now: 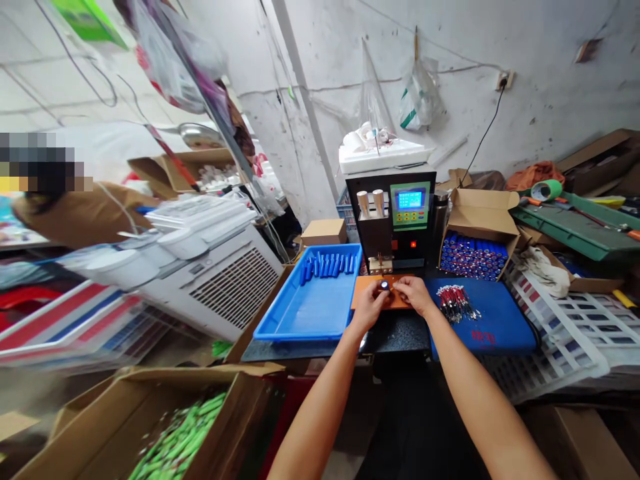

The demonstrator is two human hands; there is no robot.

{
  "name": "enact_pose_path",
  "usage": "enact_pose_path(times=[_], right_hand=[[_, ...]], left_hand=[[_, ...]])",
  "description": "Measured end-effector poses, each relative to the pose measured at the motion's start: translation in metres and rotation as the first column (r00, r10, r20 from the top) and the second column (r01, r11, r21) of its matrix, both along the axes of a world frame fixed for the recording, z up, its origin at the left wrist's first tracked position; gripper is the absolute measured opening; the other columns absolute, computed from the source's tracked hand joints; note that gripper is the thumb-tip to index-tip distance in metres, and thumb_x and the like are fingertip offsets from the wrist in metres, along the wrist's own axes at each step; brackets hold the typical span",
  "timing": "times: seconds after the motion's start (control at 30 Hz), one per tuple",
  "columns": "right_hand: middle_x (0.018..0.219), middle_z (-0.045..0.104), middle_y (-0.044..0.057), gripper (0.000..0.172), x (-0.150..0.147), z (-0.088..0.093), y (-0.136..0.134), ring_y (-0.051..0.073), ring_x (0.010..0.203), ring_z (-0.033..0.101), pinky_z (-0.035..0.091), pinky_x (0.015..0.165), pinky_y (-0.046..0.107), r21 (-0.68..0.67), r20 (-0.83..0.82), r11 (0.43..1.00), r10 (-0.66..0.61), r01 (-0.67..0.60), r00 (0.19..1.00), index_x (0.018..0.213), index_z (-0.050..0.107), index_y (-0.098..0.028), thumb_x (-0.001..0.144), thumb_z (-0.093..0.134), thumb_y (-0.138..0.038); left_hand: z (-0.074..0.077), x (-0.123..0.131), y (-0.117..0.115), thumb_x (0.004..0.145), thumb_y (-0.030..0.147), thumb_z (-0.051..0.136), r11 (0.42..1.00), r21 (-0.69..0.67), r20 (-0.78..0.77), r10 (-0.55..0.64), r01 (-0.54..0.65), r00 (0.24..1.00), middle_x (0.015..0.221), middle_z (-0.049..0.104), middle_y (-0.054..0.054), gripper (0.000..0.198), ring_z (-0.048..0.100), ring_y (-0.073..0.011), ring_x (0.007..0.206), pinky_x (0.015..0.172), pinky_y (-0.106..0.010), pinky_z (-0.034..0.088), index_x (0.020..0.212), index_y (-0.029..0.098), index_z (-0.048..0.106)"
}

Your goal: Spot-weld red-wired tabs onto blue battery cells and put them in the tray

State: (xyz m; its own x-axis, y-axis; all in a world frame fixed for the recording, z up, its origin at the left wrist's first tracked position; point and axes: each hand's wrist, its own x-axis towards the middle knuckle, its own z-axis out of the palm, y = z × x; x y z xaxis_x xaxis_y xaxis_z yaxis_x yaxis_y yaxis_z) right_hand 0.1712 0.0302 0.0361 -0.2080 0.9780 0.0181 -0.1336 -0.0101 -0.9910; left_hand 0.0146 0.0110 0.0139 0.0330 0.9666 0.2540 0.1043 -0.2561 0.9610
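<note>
My left hand point(369, 303) is closed around a small blue cylinder, seemingly a battery cell point(385, 285), with its pale end facing up. Close beside it, the fingers of my right hand point(411, 294) are pinched together near the cell; what they hold is too small to make out. Both hands rest over an orange board point(361, 287) at the foot of a black spot-welder-like machine point(375, 230) with a lit display point(410, 199). To the right, a pile of red, black and white wire leads point(455, 303) lies on a blue mat point(500, 317).
Left of my hands is a blue tray point(300, 327) with a row of blue cells point(333, 265). An open cardboard box point(483, 219) packed with blue cells stands right. Farther out are a white crate point(555, 327), an air cooler point(225, 280) and a box of green pieces point(183, 433).
</note>
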Motion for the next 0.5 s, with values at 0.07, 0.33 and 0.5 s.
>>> enact_pose_path(times=[0.07,0.33,0.5], right_hand=[[0.043,0.043,-0.006,0.033,-0.003,0.000,0.000,0.006,0.039,0.031,0.017,0.040,0.022,0.000,-0.005,0.998,-0.067,0.067,0.998,0.053,0.051,-0.019,0.062,0.070,-0.045],[0.048,0.049,-0.004,0.029,-0.021,0.006,0.001,0.006,0.041,0.036,0.022,0.039,0.020,-0.097,-0.132,0.969,-0.238,0.227,0.962,0.057,0.055,-0.017,0.059,0.068,-0.042],[0.049,0.049,-0.003,0.027,-0.032,0.010,0.003,0.006,0.042,0.038,0.025,0.039,0.019,-0.106,-0.156,0.955,-0.290,0.276,0.944,0.056,0.052,-0.018,0.058,0.067,-0.040]], left_hand=[[-0.003,0.004,0.002,0.083,0.037,0.062,1.000,0.005,-0.018,-0.017,0.018,1.000,0.089,0.069,-0.006,0.029,0.066,-0.0168,0.081,0.074,-0.027,0.052,0.102,0.015,0.063],[-0.001,0.010,0.001,0.089,0.031,0.054,0.994,0.096,-0.085,0.059,-0.051,0.995,0.099,0.071,-0.008,0.028,0.067,-0.0184,0.088,0.081,-0.031,0.053,0.110,0.015,0.061],[0.003,0.010,0.001,0.089,0.024,0.051,0.987,0.121,-0.112,0.119,-0.105,0.987,0.102,0.071,-0.009,0.025,0.066,-0.0200,0.095,0.088,-0.033,0.050,0.108,0.014,0.063]])
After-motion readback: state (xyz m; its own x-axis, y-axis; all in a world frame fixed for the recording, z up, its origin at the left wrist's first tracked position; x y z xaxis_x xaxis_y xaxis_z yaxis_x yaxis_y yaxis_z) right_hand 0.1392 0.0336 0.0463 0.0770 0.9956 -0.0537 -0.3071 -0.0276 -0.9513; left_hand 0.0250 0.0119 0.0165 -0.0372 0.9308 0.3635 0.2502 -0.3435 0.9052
